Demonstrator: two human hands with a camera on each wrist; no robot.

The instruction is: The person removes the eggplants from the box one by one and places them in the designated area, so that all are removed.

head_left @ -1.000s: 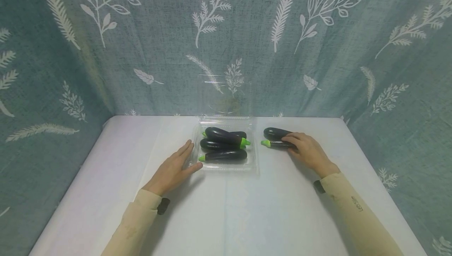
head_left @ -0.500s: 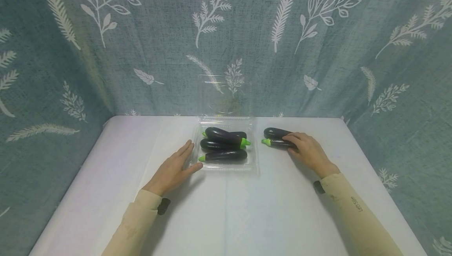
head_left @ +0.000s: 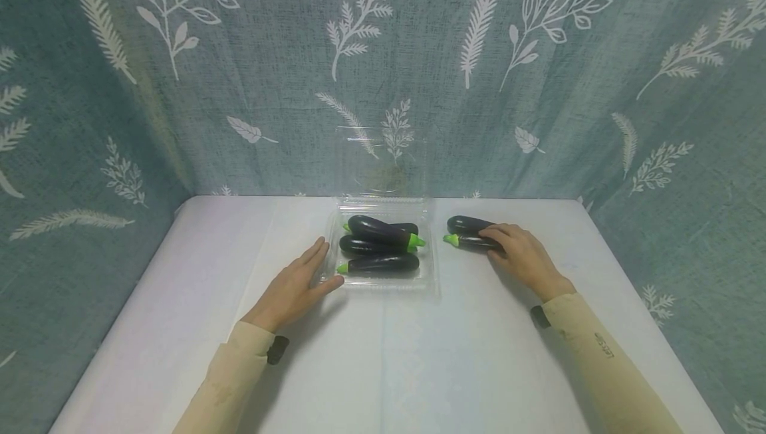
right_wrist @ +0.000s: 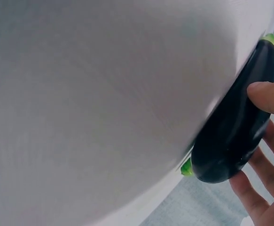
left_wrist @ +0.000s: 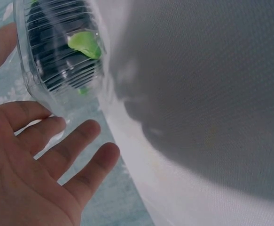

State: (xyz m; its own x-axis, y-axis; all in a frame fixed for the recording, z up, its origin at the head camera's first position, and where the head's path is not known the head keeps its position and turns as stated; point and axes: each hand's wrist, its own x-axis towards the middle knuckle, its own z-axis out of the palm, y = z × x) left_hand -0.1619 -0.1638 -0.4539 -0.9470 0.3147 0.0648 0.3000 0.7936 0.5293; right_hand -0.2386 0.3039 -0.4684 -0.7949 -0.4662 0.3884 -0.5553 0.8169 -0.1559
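A clear plastic clamshell box [head_left: 383, 283] with its lid [head_left: 383, 165] raised holds several dark eggplants, one of them [head_left: 377, 228] lying slantwise over others. Beside the box's left wall is my left hand [head_left: 291, 292], fingers extended and thumb at the front corner; in the left wrist view the fingers [left_wrist: 80, 136] are spread, some of them against the box. To the right of the box, my right hand [head_left: 520, 258] holds the nearer of two eggplants, this one [right_wrist: 240, 113] between thumb and fingers. The farther eggplant [head_left: 467, 224] lies behind it, partly hidden by the hand.
The box and the loose eggplants are near the back of a white-covered table [head_left: 383, 367]. A blue-green leaf-patterned curtain [head_left: 275, 75] hangs behind the table and along both sides.
Almost nothing moves. The eggplant in my right hand has shifted very slightly, its stem end lifting a touch away from me; my left hand and the box stay put.
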